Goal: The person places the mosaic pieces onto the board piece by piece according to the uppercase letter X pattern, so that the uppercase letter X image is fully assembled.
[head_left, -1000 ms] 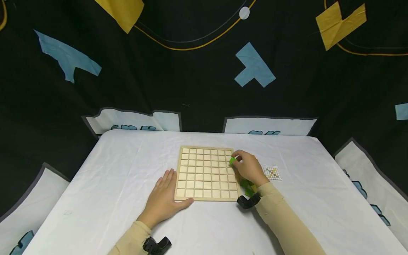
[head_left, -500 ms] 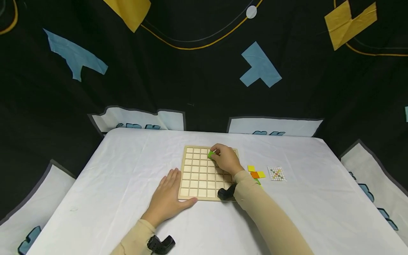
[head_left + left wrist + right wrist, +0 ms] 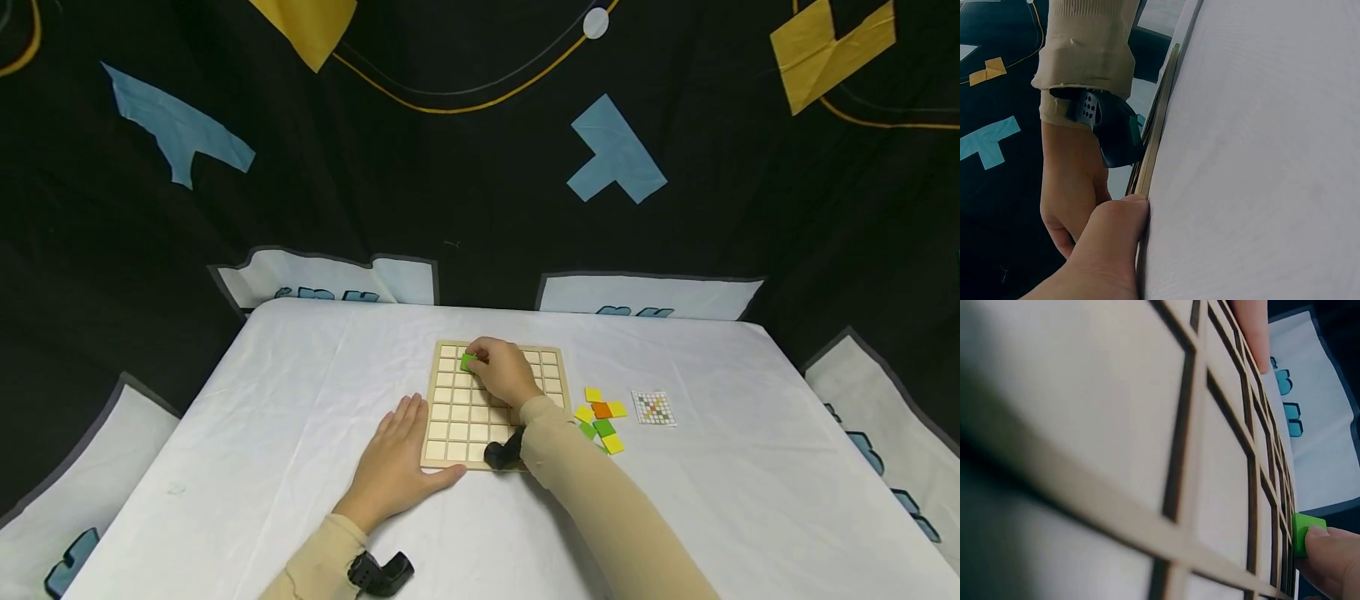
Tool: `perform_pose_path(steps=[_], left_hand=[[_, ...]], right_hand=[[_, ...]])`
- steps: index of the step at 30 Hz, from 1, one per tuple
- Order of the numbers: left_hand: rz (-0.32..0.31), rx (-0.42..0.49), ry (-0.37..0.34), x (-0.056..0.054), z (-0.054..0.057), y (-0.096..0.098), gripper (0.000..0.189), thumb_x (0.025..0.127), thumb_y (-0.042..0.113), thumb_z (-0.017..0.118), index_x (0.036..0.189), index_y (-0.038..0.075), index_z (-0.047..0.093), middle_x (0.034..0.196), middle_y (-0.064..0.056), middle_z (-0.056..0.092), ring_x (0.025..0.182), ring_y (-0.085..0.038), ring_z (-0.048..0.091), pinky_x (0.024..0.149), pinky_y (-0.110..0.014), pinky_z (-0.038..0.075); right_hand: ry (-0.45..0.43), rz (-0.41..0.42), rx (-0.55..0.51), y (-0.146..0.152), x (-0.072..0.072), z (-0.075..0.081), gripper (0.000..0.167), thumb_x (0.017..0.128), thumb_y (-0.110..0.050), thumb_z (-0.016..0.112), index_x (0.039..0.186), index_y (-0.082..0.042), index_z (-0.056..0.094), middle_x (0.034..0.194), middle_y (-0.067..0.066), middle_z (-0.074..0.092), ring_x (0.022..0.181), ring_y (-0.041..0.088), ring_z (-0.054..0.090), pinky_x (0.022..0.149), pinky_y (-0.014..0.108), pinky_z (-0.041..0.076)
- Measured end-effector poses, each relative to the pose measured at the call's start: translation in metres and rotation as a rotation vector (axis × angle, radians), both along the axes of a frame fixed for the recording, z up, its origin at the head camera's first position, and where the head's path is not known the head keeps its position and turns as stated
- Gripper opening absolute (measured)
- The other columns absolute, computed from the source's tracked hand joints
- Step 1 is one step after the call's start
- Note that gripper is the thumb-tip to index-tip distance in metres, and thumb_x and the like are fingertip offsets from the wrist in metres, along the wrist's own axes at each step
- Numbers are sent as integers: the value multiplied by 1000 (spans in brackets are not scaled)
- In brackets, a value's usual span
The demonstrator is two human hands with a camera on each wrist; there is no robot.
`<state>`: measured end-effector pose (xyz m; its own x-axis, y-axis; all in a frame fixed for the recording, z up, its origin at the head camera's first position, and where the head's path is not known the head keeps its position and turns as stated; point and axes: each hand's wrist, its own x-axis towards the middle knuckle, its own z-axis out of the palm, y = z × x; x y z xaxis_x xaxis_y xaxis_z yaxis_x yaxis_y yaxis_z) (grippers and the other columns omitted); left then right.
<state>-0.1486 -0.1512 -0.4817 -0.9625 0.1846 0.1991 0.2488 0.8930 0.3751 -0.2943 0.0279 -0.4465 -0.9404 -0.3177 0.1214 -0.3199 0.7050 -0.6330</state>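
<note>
A light wooden grid board (image 3: pixel 459 412) with square recesses lies on the white table. My right hand (image 3: pixel 504 372) reaches over its far part and pinches a green square tile (image 3: pixel 467 362) between thumb and fingers, close over the upper left cells. In the right wrist view the green tile (image 3: pixel 1307 534) is at the board's surface, held under the thumb. My left hand (image 3: pixel 393 461) rests flat at the board's left edge, fingers straight, thumb along the near left corner. The left wrist view shows that thumb (image 3: pixel 1113 234) against the board's rim (image 3: pixel 1159 131).
Right of the board lie several loose tiles: yellow (image 3: pixel 612 443), green (image 3: pixel 603 427) and an orange one (image 3: pixel 602 410). Farther right is a small printed card (image 3: pixel 654 408) with a coloured grid pattern. A dark curtain (image 3: pixel 480 192) hangs behind the table.
My right hand has carried the green tile leftward from the board's right edge to its upper left cells, uncovering the loose tiles. My left hand has stayed at the board's left edge.
</note>
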Motion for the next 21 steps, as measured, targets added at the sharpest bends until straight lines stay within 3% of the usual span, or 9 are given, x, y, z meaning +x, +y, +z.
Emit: perform_pose_path(steps=[13, 21], left_hand=[[-2, -10, -32, -1, 1, 0, 116, 79, 76, 61, 153, -7, 27, 162, -22, 26, 153, -35, 21, 125, -49, 20], [-2, -9, -25, -1, 1, 0, 116, 80, 76, 61, 152, -8, 28, 161, -23, 27, 152, -36, 22, 125, -50, 20]], right_hand=[[22, 3, 145, -7, -1, 3, 19, 95, -27, 68, 110, -20, 75, 94, -4, 62, 81, 12, 57, 71, 27, 50], [52, 16, 208, -9, -1, -1, 24, 97, -28, 66, 118, -20, 73, 105, -2, 66, 92, 13, 63, 80, 30, 55]])
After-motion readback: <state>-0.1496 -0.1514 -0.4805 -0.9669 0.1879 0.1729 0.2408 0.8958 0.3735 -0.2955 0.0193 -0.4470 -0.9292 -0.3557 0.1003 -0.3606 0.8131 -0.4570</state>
